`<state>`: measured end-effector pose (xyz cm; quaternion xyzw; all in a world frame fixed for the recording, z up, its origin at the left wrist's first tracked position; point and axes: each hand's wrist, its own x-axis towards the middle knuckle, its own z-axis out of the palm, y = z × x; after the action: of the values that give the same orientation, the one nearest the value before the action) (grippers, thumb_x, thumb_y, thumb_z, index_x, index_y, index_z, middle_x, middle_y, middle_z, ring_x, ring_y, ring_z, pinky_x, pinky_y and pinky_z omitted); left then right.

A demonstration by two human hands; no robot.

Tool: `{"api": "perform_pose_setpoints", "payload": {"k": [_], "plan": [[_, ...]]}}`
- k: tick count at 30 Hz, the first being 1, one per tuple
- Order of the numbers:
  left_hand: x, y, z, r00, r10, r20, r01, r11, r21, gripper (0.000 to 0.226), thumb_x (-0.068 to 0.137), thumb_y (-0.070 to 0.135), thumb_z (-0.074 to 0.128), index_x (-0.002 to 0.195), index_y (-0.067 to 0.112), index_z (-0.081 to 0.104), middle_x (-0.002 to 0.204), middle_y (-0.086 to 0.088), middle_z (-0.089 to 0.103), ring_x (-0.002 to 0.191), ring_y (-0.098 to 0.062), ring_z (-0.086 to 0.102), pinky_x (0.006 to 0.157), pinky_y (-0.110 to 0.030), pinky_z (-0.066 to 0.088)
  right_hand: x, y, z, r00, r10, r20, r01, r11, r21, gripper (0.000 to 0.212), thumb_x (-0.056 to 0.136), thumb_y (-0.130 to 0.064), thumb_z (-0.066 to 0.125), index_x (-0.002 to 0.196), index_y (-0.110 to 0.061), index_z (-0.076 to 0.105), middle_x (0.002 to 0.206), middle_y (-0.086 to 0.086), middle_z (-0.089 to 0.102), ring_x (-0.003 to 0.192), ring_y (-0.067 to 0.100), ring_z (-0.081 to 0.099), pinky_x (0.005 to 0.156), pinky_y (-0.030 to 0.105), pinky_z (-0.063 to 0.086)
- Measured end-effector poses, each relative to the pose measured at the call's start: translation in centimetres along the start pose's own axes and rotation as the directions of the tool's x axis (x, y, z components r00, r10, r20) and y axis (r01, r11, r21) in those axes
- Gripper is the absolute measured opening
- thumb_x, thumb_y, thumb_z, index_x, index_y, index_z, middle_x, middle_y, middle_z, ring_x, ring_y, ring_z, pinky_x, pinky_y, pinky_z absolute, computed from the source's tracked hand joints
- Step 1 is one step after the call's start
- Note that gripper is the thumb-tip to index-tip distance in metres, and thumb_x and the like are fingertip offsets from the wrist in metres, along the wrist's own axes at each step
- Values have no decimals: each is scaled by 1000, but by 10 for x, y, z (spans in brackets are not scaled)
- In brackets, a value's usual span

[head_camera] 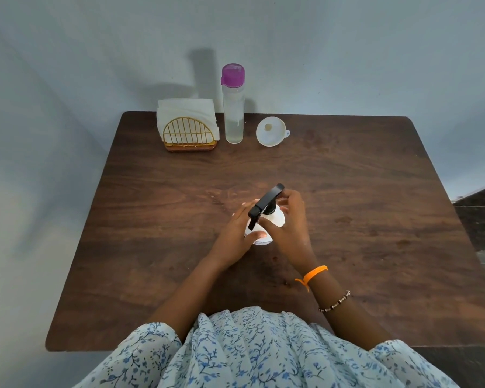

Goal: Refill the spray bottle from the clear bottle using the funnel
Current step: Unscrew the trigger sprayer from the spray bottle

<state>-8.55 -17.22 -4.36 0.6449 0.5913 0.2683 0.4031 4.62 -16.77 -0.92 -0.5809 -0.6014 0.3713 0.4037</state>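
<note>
Two bare hands meet at the middle of the brown wooden table (151, 219), both closed around a white spray bottle (276, 219) that stands upright there. The left hand (237, 233) wraps the bottle's body from the left side, its thumb lying across the near face of the white plastic and its fingertips showing past the far side. The right hand (290, 222) comes in from the right and clasps the neck just under the black spray head (265, 204), fingers curled around the collar, thumb on the near side. That black head is seated on the bottle, its trigger pointing down toward the near left and its nozzle end slanting up toward the far right. An orange band (314, 273) circles the right wrist, and a beaded bracelet (335, 302) sits further up the same forearm. At the far edge of the table, well apart from the hands, stands a tall clear bottle (233, 116) with a purple cap (233, 74), upright and closed, holding clear liquid. Just to its right lies a white funnel (271, 131), wide mouth facing up toward the camera, with a small loop tab on its right rim. To the left of the clear bottle sits a gold wire napkin holder (189, 134) stuffed with white napkins (185, 107). A floral blue and white garment (263, 351) fills the near edge of the view.
</note>
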Motion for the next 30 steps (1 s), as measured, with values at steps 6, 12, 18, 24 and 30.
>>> {"api": "perform_pose_setpoints", "payload": {"k": [6,12,18,24,30], "plan": [[1,-2,0,1000,3,7,-3,1000,-1,60,87,20,62,140,22,35,139,1,44,121,-14,43,93,-21,32,2,-10,5,992,25,-126,-26,1000,-7,42,70,-8,76,97,-24,48,94,-16,45,95,10,46,78,2,34],[3,-9,-2,996,79,29,-78,997,-23,63,82,14,62,139,24,36,144,7,37,129,-7,36,105,-24,31,-3,-5,-10,996,-78,-48,78,997,-8,46,76,1,68,109,-27,55,106,-25,47,111,5,44,90,1,31],[3,-9,-2,995,93,23,-92,996,-11,65,82,9,60,140,26,35,145,8,36,128,-4,34,103,-21,28,0,-1,-3,989,-111,-93,107,993,-44,64,65,-9,82,106,-41,44,107,-27,46,107,8,41,86,6,34],[2,-8,-3,993,107,40,-107,994,-14,64,79,34,53,140,27,34,145,9,36,126,2,32,103,-22,33,0,-6,0,980,-154,-128,148,987,-55,45,70,0,75,103,-22,54,97,-29,45,102,16,47,84,2,33],[1,-9,-2,997,70,35,-71,997,27,66,86,18,58,143,30,28,149,8,30,131,-14,37,101,-39,43,-3,-2,-10,993,-116,-7,115,990,-86,48,76,6,65,116,-18,56,109,-18,44,111,6,43,94,3,34]]}}
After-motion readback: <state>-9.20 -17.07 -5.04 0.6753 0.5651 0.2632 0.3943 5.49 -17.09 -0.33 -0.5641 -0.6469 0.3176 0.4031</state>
